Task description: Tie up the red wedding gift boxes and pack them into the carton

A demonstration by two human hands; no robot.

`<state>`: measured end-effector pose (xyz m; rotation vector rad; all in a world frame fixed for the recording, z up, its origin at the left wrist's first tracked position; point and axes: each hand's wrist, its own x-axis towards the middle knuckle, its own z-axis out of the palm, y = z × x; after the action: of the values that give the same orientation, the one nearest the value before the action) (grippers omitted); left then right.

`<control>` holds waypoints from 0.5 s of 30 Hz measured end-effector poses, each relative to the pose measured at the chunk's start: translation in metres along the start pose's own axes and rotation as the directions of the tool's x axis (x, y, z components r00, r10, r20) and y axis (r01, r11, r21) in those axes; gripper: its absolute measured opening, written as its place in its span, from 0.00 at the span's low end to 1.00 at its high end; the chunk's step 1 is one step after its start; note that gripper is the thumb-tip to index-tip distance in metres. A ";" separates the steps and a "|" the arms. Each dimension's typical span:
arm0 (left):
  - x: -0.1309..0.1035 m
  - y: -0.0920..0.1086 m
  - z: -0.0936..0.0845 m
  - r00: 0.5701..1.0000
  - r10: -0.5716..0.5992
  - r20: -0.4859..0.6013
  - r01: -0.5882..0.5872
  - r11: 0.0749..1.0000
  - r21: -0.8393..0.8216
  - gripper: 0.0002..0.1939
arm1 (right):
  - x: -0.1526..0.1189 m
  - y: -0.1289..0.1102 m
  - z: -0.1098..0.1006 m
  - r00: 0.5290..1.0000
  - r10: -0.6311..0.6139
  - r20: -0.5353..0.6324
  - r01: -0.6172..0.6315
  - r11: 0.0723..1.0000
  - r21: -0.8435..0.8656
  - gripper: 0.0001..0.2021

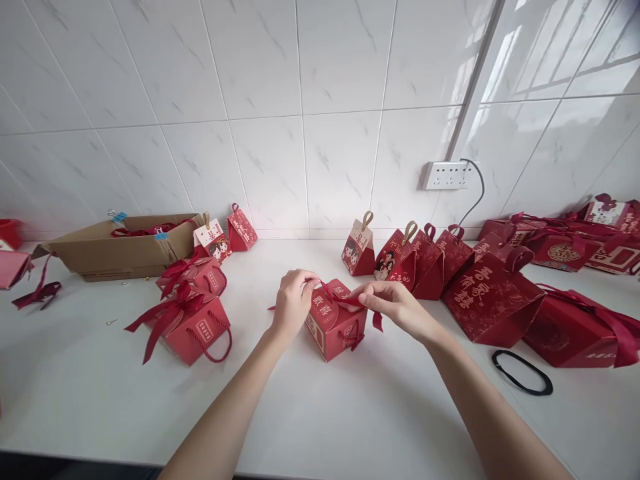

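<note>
A small red gift box (333, 320) with pale lettering and a twisted cord handle stands on the white table in front of me. A dark red ribbon (345, 299) runs across its top. At the box's upper left, my left hand (295, 300) pinches one part of the ribbon between thumb and fingers. My right hand (390, 303) grips the ribbon on the other side, and a loose end hangs below its fingers. The box's far top edge is partly hidden by my hands.
Two bow-tied red boxes (193, 327) stand to the left, before a cardboard box (125, 247) holding ribbon. Several red boxes (490, 297) line the right side. A black loop (523, 373) lies at front right. A power strip (447, 175) is on the tiled wall.
</note>
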<state>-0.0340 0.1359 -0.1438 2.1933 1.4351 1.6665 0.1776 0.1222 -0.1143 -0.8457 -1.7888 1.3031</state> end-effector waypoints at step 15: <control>0.008 0.024 -0.023 0.851 -0.189 0.490 0.438 0.770 -0.463 0.04 | 0.008 0.011 0.001 0.958 0.257 -0.125 -0.207 0.927 0.314 0.14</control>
<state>-0.0369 0.1161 -0.1157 1.7019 0.9643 1.1906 0.1733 0.1310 -0.1234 -0.9836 -1.3493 1.5598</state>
